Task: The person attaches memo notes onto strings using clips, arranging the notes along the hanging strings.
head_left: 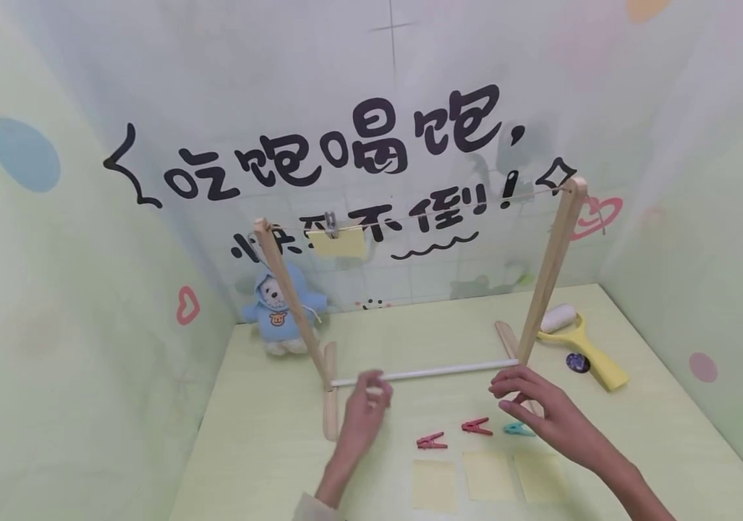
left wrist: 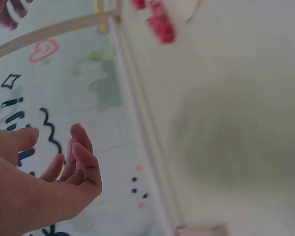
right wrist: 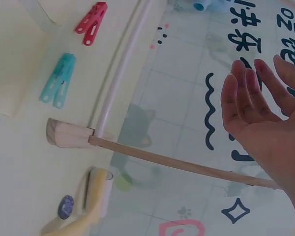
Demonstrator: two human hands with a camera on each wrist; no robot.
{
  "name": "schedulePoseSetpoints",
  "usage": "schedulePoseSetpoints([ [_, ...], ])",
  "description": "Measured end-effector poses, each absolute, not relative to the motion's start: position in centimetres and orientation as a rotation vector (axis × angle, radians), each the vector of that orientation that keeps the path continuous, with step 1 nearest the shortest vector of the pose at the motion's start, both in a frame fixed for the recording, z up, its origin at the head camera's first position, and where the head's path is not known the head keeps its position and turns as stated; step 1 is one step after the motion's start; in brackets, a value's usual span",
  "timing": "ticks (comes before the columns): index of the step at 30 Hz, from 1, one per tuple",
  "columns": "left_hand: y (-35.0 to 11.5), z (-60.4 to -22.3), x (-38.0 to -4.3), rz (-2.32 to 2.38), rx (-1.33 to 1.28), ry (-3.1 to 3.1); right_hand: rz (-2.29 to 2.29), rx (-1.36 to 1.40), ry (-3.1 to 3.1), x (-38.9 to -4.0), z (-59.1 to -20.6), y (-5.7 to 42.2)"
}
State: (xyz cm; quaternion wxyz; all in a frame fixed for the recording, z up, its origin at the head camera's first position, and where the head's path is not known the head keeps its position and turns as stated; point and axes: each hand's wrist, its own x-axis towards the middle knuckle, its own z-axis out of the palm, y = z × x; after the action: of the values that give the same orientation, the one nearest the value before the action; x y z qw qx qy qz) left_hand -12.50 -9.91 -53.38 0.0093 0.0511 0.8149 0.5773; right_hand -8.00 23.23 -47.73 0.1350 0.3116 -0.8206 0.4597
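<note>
My left hand (head_left: 366, 414) hovers near the left end of the white rod (head_left: 449, 370) of a wooden stand, fingers loosely bent and holding nothing. On the other side my right hand (head_left: 556, 416) is held in the air near the right post (head_left: 552, 271), also without anything in it; the right wrist view shows its fingers relaxed. A pink clothespin (head_left: 432, 441), a red clothespin (head_left: 477, 426) and a teal clothespin (right wrist: 57, 80) lie on the table. In front of them are three yellow paper notes (head_left: 488, 475). Another yellow note (head_left: 340, 244) hangs from the stand's string by a grey clip (head_left: 331, 226).
A plush toy in a blue hoodie (head_left: 283, 311) sits behind the left post. To the right lie a yellow-handled lint roller (head_left: 595, 356) and a small dark oval object (head_left: 577, 362). Printed walls enclose the table (head_left: 254, 449) at the back and sides.
</note>
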Motion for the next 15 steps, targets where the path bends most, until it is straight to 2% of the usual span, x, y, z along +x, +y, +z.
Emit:
schedulePoseSetpoints([
  [6,-8.6,-59.7,-7.7,1.529,0.308,2.572,1.272,0.829,-2.419,-7.9,-50.8,23.1],
  [10,-8.7,-61.0,-6.1,1.46,0.29,2.548,1.205,0.815,-2.445,-7.9,-53.3,22.2],
  [15,-9.2,-61.6,-5.4,1.303,0.405,2.609,1.13,0.871,-2.455,-8.2,-56.1,20.2],
])
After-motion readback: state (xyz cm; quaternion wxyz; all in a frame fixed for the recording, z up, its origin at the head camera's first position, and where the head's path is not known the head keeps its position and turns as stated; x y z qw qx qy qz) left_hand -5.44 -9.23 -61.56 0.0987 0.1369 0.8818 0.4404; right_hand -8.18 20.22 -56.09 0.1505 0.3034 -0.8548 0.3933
